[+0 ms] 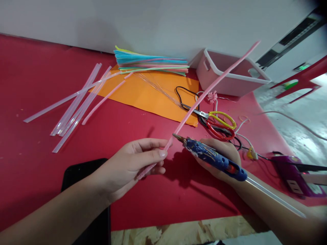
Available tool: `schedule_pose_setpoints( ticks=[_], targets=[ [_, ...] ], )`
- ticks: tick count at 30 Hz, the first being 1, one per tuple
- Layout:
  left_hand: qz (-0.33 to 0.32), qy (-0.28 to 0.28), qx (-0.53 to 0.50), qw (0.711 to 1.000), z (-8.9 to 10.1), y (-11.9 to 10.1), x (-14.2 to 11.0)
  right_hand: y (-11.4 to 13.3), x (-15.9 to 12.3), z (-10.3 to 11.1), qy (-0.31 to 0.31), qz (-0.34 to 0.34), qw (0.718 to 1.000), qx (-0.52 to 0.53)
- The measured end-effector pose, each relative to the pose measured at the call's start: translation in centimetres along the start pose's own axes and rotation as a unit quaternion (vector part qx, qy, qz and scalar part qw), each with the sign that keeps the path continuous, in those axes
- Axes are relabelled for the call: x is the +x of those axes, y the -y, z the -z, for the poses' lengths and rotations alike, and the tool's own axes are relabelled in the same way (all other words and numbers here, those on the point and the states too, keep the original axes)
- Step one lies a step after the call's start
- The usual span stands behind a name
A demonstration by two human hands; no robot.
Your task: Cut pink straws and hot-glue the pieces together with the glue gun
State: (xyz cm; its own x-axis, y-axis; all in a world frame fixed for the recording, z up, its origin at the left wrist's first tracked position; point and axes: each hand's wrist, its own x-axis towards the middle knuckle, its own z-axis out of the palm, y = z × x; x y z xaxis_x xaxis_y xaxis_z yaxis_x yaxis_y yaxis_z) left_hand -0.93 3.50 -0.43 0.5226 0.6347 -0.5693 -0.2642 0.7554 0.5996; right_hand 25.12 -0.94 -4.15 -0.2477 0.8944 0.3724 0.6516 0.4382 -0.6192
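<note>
My left hand [140, 160] pinches a pink pipe cleaner [217, 80] near its lower end, and the long free part slants up to the right. In my right hand [224, 153] is a blue hot glue gun [209, 154], its paint worn and smeared near the front. The metal nozzle touches or nearly touches the pipe cleaner just above my left fingertips; I cannot tell which. A clear glue stick [276, 197] juts out of the gun's back end. Beyond my right hand lie scissors [221, 126] with one yellow and one red handle.
Clear glue sticks [79, 102] lie crossed on the red table [30, 163]. Behind are an orange sheet [163, 92], a bundle of coloured pipe cleaners [150, 62] and a pink bin [230, 81]. A black phone [84, 170] lies by my left forearm; a purple power strip [293, 173] and cables sit right.
</note>
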Motion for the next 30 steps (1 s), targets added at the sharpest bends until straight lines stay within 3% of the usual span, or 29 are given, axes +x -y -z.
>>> schedule_pose_setpoints(
  ticks=[10, 30],
  targets=[
    [0.020, -0.015, -0.001, 1.000, -0.22, 0.06, -0.09, -0.38, 0.39, 0.67, 0.108, 0.054, 0.991, 0.056],
    [0.012, -0.004, -0.022, 1.000, -0.27, 0.12, -0.04, -0.28, 0.53, 0.67, 0.082, 0.071, 0.994, 0.011]
  ],
)
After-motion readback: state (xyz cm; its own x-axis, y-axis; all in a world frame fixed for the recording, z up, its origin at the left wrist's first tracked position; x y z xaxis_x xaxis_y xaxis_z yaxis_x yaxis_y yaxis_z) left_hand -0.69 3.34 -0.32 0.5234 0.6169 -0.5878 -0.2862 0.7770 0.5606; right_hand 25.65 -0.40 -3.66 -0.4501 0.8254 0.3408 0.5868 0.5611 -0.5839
